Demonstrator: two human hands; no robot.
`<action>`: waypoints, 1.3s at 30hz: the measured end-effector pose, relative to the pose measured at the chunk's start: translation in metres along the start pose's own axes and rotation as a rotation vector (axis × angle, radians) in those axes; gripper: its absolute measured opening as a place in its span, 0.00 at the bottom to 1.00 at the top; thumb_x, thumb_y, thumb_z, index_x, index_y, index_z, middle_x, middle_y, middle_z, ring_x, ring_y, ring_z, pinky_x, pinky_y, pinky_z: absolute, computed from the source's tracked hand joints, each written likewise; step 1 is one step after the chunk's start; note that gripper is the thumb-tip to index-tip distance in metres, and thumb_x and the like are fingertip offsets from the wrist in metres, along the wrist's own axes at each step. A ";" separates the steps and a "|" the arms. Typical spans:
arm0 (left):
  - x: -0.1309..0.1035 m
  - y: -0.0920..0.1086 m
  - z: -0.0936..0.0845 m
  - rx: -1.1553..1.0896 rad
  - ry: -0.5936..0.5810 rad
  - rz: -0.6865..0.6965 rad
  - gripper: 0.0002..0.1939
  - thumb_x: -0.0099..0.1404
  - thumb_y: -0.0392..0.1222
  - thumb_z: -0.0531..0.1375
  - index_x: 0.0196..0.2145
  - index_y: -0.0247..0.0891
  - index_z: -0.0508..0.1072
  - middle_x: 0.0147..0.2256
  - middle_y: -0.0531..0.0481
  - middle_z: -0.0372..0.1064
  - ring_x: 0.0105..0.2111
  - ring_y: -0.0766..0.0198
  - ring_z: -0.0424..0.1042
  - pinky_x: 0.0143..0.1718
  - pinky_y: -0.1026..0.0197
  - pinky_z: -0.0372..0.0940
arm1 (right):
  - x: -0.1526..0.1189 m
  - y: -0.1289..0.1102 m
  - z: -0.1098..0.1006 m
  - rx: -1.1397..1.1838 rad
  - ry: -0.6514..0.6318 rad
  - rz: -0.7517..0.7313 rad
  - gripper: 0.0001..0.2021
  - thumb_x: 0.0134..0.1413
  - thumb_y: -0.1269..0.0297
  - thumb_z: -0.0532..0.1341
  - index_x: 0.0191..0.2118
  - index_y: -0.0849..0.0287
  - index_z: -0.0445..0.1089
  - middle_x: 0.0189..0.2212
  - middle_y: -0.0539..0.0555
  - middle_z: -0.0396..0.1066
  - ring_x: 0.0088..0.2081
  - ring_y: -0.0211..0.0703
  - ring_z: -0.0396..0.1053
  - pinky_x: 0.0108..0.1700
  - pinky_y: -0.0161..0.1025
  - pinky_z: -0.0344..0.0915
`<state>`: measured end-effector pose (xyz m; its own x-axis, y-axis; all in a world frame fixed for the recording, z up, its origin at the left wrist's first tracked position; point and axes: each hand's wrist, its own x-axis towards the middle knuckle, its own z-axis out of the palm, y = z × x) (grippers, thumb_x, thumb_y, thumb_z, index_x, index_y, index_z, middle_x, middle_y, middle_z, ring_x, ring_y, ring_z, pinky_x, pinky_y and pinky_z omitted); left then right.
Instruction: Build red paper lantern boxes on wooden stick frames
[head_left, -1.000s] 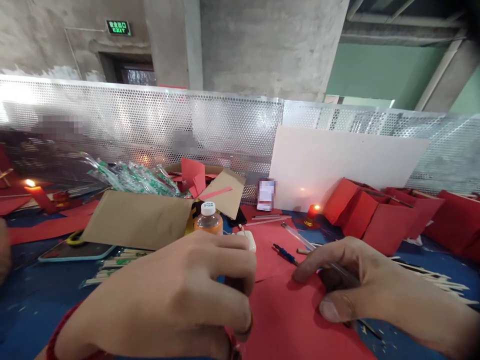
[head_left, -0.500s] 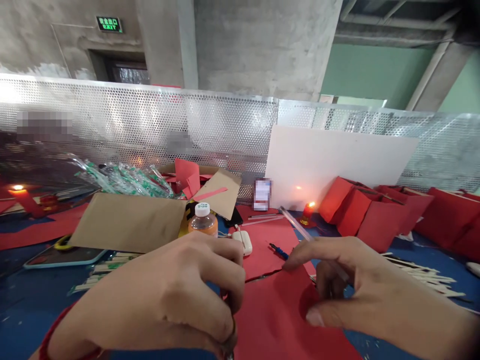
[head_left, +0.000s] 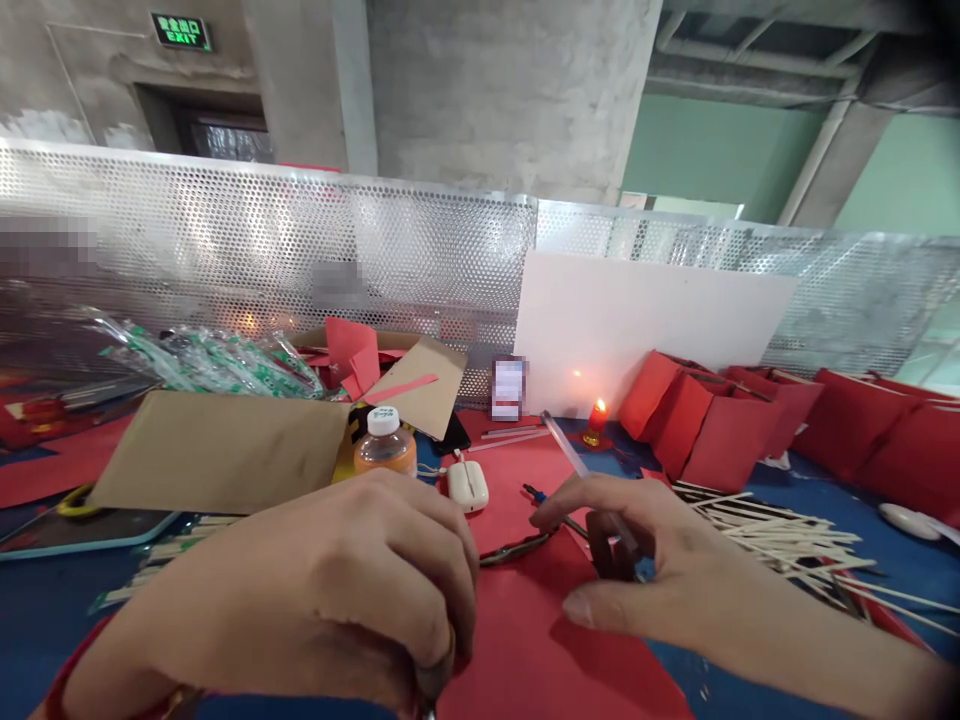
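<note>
Low in the middle, my left hand (head_left: 352, 590) is curled shut, knuckles up. A small dark shiny bit shows below its fingers, but what it grips is hidden. My right hand (head_left: 637, 560) holds a translucent glue stick (head_left: 566, 445) in its curled fingers, the far end pointing away. Its index finger reaches to a thin dark strip (head_left: 517, 550) that runs between the hands across the red paper (head_left: 547, 640); the thumb is apart from the finger. A thin dark and blue tool (head_left: 534, 494) lies beyond the right fingertips, partly hidden.
A lit red candle (head_left: 597, 424) burns before a white board (head_left: 652, 320). Red paper bags (head_left: 720, 440) and loose wooden sticks (head_left: 787, 545) are at right. A bottle (head_left: 385, 445), earphone case (head_left: 468, 487), cardboard (head_left: 225, 455) and phone (head_left: 510, 388) stand beyond my hands.
The view has turned slightly right, so background things sit further left. The gap between my left hand and right fingertips looks smaller, and more of the wooden sticks shows.
</note>
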<state>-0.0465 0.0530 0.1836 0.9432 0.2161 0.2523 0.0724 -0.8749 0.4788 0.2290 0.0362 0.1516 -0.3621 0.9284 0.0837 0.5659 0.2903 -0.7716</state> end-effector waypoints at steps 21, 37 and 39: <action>0.003 -0.011 0.003 -0.262 0.157 -0.644 0.09 0.58 0.42 0.66 0.32 0.39 0.69 0.26 0.58 0.64 0.25 0.67 0.65 0.24 0.67 0.59 | 0.005 0.005 0.015 0.353 0.077 -0.095 0.16 0.49 0.68 0.67 0.46 0.49 0.75 0.30 0.45 0.65 0.28 0.35 0.63 0.29 0.32 0.61; 0.004 -0.016 0.000 -0.536 0.141 -0.635 0.15 0.55 0.46 0.71 0.32 0.38 0.69 0.24 0.56 0.68 0.25 0.67 0.69 0.25 0.68 0.60 | 0.002 0.016 0.021 0.351 0.315 -0.501 0.13 0.54 0.71 0.68 0.43 0.43 0.77 0.31 0.46 0.71 0.28 0.35 0.68 0.29 0.30 0.66; 0.005 -0.016 -0.001 -0.562 0.128 -0.632 0.15 0.55 0.46 0.71 0.33 0.38 0.70 0.25 0.56 0.70 0.26 0.66 0.71 0.26 0.68 0.61 | 0.005 0.018 0.023 0.387 0.324 -0.468 0.12 0.54 0.69 0.69 0.43 0.44 0.78 0.30 0.46 0.70 0.28 0.35 0.67 0.28 0.30 0.66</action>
<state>-0.0434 0.0681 0.1776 0.7332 0.6682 -0.1260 0.3691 -0.2356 0.8990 0.2203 0.0405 0.1233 -0.2305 0.7655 0.6008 0.0767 0.6298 -0.7730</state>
